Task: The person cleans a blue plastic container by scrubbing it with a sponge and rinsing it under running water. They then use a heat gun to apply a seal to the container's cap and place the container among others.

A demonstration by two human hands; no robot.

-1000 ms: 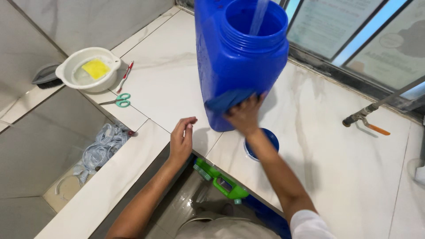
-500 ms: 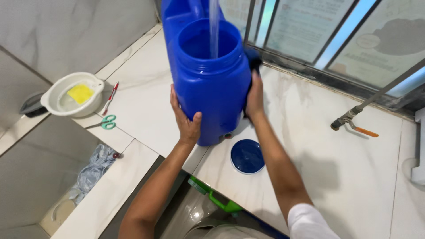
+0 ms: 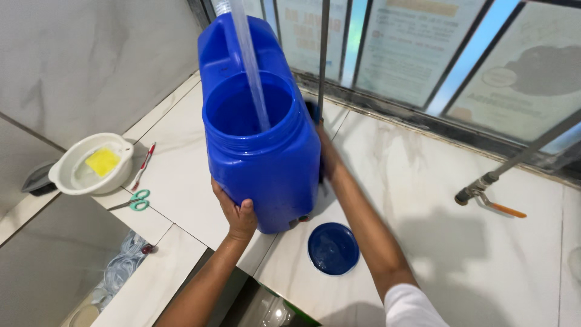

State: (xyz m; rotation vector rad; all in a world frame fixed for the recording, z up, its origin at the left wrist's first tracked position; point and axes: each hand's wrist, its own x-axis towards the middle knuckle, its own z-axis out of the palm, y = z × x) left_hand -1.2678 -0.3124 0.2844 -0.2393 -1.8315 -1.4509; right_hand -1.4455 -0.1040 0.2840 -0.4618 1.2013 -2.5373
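Both hands' grip, left hand (image 3: 237, 213) and right hand (image 3: 325, 158), around blue jug (image 3: 266, 157), water stream (image 3: 249, 66) inside.

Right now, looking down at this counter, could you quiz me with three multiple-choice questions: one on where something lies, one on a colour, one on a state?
1. Where does the round blue lid lie?
A. On the marble counter, beside the blue container
B. Inside the white bowl
C. Screwed onto the container

2. What colour are the handles of the scissors?
A. Red
B. Green
C. Black

3. What is the state of the container?
A. Capped and lying flat
B. Open-topped, with a stream of water running into it
C. Upside down, draining

Answers: 1 A, the lid rests flat on the counter by the container's base. 2 B, the handle loops are green. 3 B, the mouth is open, water falls in, and the left hand and right hand hold its sides.
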